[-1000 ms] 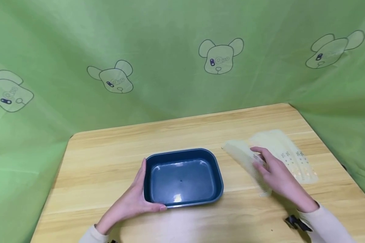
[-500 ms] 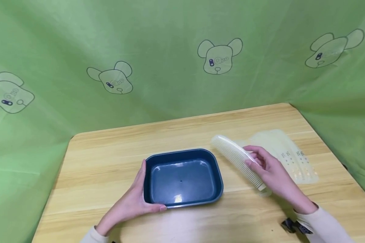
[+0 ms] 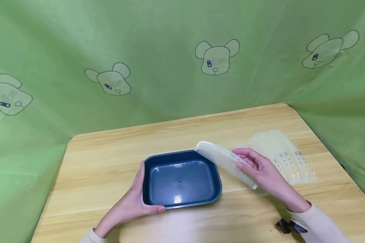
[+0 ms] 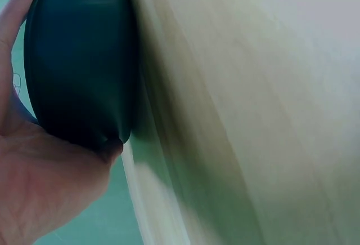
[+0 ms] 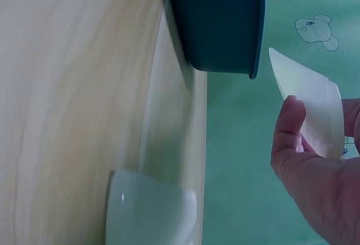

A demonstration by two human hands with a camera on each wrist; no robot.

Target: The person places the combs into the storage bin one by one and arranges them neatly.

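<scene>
A dark blue rectangular plastic box (image 3: 182,182) stands on the table, its inside bare. My left hand (image 3: 132,199) grips its left end, thumb along the front rim and fingers on the far left side. In the left wrist view that hand (image 4: 50,172) wraps the box's end wall (image 4: 84,59). My right hand (image 3: 263,173) pinches a pale cream comb (image 3: 220,158) between thumb and fingers. Raised off the table, the comb points its teeth toward me, and its far tip overlaps the box's back right corner in the head view. The right wrist view shows the comb (image 5: 315,104) edge-up, apart from the box.
More pale combs (image 3: 280,152) with small printed marks lie overlapping at the right of the wooden table (image 3: 109,162). One such comb (image 5: 152,208) shows low in the right wrist view. A green cloth (image 3: 158,87) with bear-head outlines hangs behind the table.
My right hand has lifted the comb from the group at the right and carried it left toward the box. The left hand keeps its hold on the box.
</scene>
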